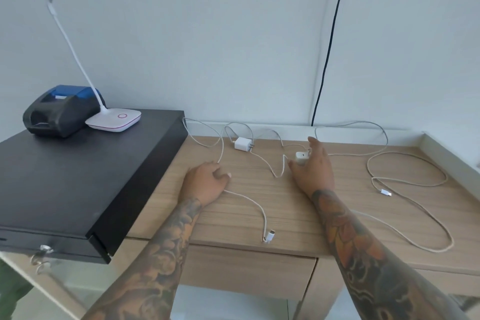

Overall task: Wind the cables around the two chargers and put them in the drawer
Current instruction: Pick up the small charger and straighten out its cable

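Two white chargers lie on the wooden desk (259, 205). One charger (243, 143) sits near the back with its prongs to the right, its cable (255, 205) running under my left hand to a plug near the front edge. My left hand (207, 183) rests on that cable with fingers curled. My right hand (313, 166) grips the second charger (302, 156) between thumb and fingers. Its long cable (415, 182) loops loosely over the right side of the desk. A shut drawer (246, 270) sits under the desk front.
A black cash drawer box (78, 184) covers the left side, carrying a black and blue printer (59, 109) and a white lamp base (114, 119). A black cord (328, 41) runs down the wall. A raised ledge (446, 150) borders the right.
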